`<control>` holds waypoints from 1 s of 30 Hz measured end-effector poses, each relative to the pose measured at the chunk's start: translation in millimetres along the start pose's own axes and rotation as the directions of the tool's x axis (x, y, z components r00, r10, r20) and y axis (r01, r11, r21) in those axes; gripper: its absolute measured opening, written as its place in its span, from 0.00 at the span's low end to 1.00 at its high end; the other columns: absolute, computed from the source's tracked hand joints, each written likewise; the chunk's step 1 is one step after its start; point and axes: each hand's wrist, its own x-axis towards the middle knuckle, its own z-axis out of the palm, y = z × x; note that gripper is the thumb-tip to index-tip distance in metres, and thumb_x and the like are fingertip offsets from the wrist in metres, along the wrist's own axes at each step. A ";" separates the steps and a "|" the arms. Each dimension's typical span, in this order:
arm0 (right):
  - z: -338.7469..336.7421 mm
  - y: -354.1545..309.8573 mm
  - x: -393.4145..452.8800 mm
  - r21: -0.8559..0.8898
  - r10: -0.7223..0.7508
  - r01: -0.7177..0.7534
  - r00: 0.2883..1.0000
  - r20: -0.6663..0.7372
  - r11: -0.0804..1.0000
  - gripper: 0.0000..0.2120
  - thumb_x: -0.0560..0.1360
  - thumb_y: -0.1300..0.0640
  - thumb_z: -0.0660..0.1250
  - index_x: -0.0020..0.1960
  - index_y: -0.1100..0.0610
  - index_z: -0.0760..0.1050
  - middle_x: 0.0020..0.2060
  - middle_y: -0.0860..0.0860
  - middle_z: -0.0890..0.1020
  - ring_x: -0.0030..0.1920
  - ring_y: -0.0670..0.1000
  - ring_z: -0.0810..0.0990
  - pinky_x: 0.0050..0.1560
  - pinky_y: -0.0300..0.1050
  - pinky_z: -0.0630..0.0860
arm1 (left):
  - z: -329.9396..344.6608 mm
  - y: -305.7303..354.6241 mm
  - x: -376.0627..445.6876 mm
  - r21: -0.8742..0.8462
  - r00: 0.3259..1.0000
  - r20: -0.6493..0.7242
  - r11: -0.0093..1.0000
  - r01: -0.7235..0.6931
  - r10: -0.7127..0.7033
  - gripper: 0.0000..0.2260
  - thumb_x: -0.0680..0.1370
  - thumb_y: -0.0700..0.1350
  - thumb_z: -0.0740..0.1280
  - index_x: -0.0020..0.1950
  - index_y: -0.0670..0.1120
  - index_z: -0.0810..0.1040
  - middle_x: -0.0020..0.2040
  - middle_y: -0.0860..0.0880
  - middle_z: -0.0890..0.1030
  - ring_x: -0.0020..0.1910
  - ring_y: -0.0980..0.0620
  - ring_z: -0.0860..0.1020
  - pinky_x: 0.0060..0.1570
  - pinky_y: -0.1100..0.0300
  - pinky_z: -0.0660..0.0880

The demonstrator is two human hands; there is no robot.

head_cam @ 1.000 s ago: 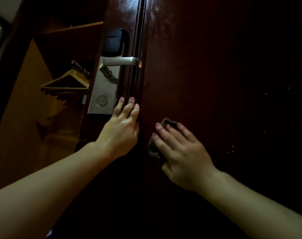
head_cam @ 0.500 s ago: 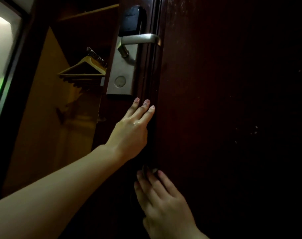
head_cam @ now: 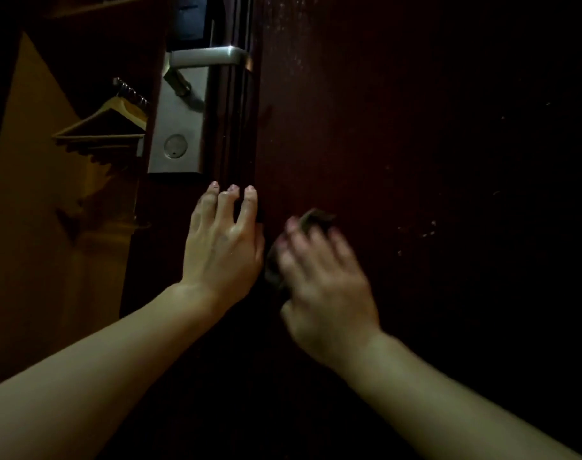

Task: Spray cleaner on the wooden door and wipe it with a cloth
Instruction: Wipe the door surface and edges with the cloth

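Your left hand [head_cam: 225,247] rests just below the silver metal lock plate [head_cam: 178,124], fingers slightly spread on the dark wooden door [head_cam: 399,127]. Right of it, your blurred right hand [head_cam: 323,280] presses a dark crumpled cloth [head_cam: 314,218] flat, fingers spread.

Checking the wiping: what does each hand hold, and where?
Right hand presses a cloth flat under its fingers; left hand holds the door edge.

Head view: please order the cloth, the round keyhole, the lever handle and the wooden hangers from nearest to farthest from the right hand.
1. cloth: under the right hand, pressed on the door.
2. round keyhole: up-left, on the lock plate.
3. lever handle: higher, above the keyhole.
4. wooden hangers: far left, in the closet.
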 end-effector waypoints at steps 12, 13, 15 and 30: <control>-33.3 116.9 39.6 -0.117 0.383 -0.400 0.912 -0.148 0.909 0.35 0.69 0.47 0.50 0.75 0.60 0.60 0.75 0.59 0.60 0.74 0.59 0.60 0.74 0.56 0.51 | 8.3 43.5 53.9 -0.051 0.995 -0.063 0.995 -0.080 0.077 0.25 0.79 0.58 0.51 0.75 0.54 0.64 0.75 0.42 0.63 0.73 0.34 0.60 0.64 0.37 0.64; -29.8 104.5 39.5 -0.092 0.374 -0.391 0.914 -0.157 0.916 0.36 0.68 0.47 0.51 0.74 0.60 0.62 0.74 0.59 0.62 0.73 0.60 0.63 0.73 0.57 0.54 | 8.0 48.2 58.6 -0.050 0.996 -0.063 0.996 -0.072 0.069 0.24 0.78 0.59 0.51 0.74 0.55 0.65 0.75 0.43 0.64 0.72 0.33 0.61 0.63 0.35 0.65; -21.4 81.4 35.9 -0.079 0.200 -0.212 0.970 -0.136 0.974 0.37 0.65 0.46 0.54 0.71 0.60 0.67 0.72 0.59 0.67 0.71 0.60 0.67 0.72 0.58 0.58 | 7.9 52.6 64.8 -0.057 0.997 -0.067 0.997 -0.047 0.043 0.23 0.79 0.59 0.53 0.73 0.56 0.66 0.74 0.43 0.65 0.71 0.32 0.62 0.62 0.33 0.64; -52.2 179.5 42.2 -0.115 0.435 -0.456 0.884 -0.170 0.882 0.35 0.69 0.47 0.50 0.73 0.61 0.63 0.73 0.60 0.63 0.72 0.60 0.65 0.73 0.54 0.57 | 6.0 87.8 107.1 -0.097 0.992 -0.113 0.993 -0.072 0.061 0.22 0.79 0.54 0.56 0.73 0.52 0.68 0.72 0.40 0.68 0.71 0.32 0.63 0.66 0.33 0.61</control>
